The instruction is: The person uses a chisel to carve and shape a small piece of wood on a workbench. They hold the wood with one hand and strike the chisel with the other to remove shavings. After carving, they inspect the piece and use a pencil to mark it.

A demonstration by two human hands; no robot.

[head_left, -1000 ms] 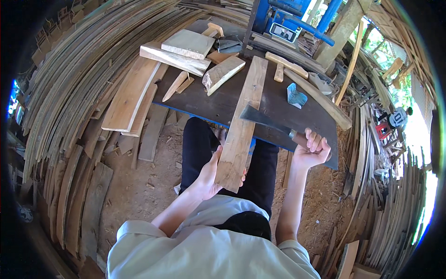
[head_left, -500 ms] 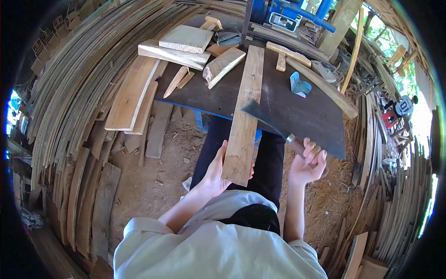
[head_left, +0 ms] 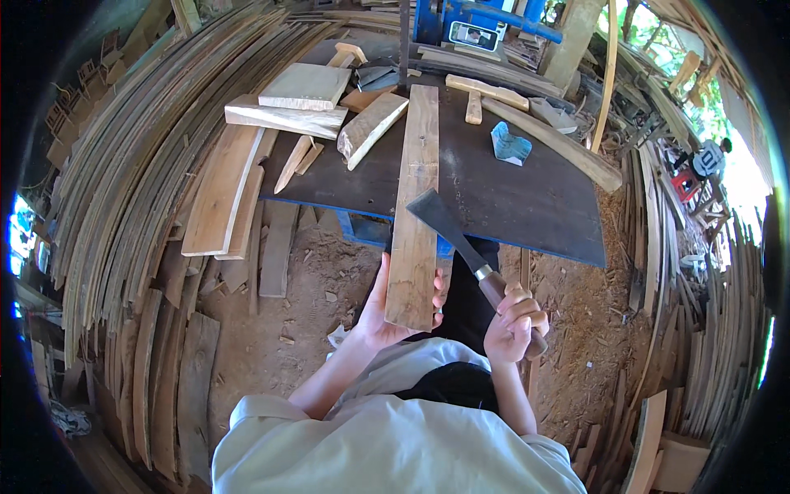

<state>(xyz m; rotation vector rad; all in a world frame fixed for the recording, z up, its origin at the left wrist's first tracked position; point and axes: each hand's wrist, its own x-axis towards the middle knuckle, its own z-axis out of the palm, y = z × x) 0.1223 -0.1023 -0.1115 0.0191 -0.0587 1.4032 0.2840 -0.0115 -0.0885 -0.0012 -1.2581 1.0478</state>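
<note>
My left hand [head_left: 377, 319] is wrapped around the near end of a long, narrow wooden plank [head_left: 417, 222], its fingers showing on the plank's right edge. The plank's far part rests on a dark-topped table [head_left: 535, 210], and its near end sticks out over the front edge toward me. In my right hand [head_left: 514, 327] is the brown wooden handle of a broad-bladed chisel [head_left: 451, 226] with a metal ferrule. Its wide dark blade slants across to the plank, with the tip over the middle of the board. Whether the edge touches the wood I cannot tell.
Wood blocks [head_left: 304, 86] and offcuts lie at the table's back left. A wooden mallet [head_left: 485, 92], a long wood bar [head_left: 559, 148] and blue sandpaper [head_left: 511, 144] lie to the right. A phone [head_left: 473, 35] stands behind. Stacked boards [head_left: 164, 140] line the left side.
My right hand has come inward and slightly down, and the chisel now stands steeper. The plank points straighter ahead. The whole view has shifted a little.
</note>
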